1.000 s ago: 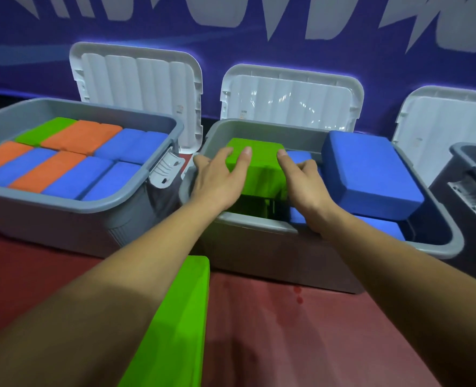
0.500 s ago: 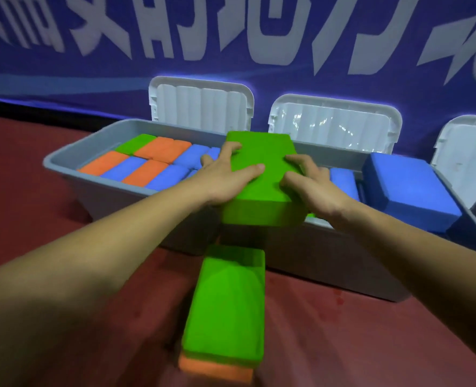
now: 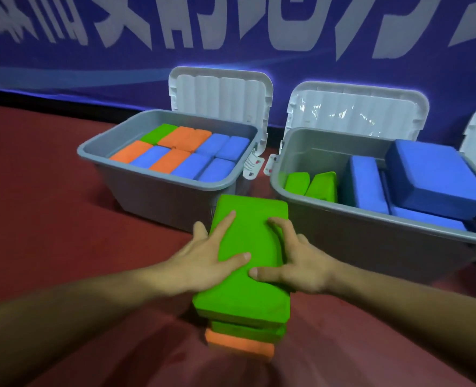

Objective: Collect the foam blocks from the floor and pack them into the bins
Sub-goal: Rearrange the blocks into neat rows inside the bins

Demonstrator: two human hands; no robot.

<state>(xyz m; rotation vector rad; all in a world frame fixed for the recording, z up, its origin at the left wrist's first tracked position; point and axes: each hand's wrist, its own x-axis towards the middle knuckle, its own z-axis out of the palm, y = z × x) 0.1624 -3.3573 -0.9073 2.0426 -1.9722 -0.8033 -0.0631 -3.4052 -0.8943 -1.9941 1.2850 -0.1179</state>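
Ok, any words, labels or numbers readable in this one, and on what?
The banner: large white characters, cropped at the top and blurred; unreadable.
The bins, lids and blocks: no text visible.

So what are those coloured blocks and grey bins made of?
The top green block looks like dense foam: matt, faintly grainy faces, softly rounded edges. The full bin looks like moulded grey plastic, smooth with a slight sheen and a rolled rim; its white lid likewise, with ribs. That's by look only.
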